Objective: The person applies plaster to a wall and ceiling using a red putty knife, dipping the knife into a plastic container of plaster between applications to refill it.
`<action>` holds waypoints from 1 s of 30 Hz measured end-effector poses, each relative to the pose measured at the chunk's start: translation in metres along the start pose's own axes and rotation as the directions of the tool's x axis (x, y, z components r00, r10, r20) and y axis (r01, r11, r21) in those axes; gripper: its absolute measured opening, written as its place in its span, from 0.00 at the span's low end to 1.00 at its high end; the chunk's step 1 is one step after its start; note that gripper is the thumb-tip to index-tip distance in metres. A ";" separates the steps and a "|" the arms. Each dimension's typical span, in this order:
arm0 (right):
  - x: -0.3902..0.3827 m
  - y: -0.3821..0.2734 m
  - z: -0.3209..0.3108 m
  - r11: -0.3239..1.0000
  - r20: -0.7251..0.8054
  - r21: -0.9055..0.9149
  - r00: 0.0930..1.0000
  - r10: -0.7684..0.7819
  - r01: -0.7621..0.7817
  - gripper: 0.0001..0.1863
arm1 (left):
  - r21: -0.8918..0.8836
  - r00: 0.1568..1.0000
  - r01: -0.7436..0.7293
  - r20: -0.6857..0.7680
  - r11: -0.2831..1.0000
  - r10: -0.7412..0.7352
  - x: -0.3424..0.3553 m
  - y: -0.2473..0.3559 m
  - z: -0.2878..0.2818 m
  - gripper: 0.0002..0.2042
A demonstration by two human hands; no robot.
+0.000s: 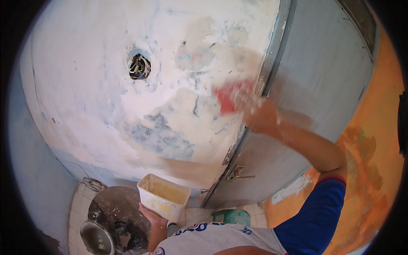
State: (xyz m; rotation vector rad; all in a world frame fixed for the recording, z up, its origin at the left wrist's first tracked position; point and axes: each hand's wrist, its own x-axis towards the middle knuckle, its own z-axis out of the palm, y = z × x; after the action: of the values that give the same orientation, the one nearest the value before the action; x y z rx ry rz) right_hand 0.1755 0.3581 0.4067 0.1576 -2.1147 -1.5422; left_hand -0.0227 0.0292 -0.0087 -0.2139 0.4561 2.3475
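My right hand (259,114), smeared by motion and coated with pale paste, grips a red flat tool (227,97) against the patchy white wall (106,97), close to the door frame. Blur hides the tool's exact kind; it looks like a plastic spreader. Low in front of my body, my left hand (154,217) holds a white rectangular plastic tub (163,208) by its lower left side. Yellowish residue coats the tub's inside walls. Wet-looking and bluish patches mark the wall around the tool.
A hole (140,67) with loose wires opens in the wall. To the right stand a grey door (314,85) with a handle (240,173) and an orange wall (361,182). Below are a dirty round surface (112,199), a metal bowl (97,238) and a green plastic stool (238,217).
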 end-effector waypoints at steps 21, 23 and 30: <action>0.034 0.108 -0.024 0.848 0.130 -0.104 0.838 0.529 -0.519 0.25 | 0.019 0.989 0.139 -0.054 0.990 -0.137 0.012 -0.018 0.002 0.38; 0.019 0.069 0.007 0.915 0.067 -0.329 0.960 0.270 -0.234 0.24 | 0.039 0.989 0.089 -0.120 0.995 -0.084 0.008 -0.004 0.004 0.39; 0.015 0.025 -0.043 0.923 0.109 0.072 0.923 0.368 -0.377 0.23 | 0.029 0.989 0.090 -0.117 0.996 -0.086 0.005 0.004 -0.014 0.40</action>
State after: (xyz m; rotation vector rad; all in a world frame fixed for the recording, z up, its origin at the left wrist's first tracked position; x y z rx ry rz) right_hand 0.1875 0.3246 0.4445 -0.2786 -2.1350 -1.2476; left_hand -0.0287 0.0245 -0.0219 -0.3483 0.5316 2.2473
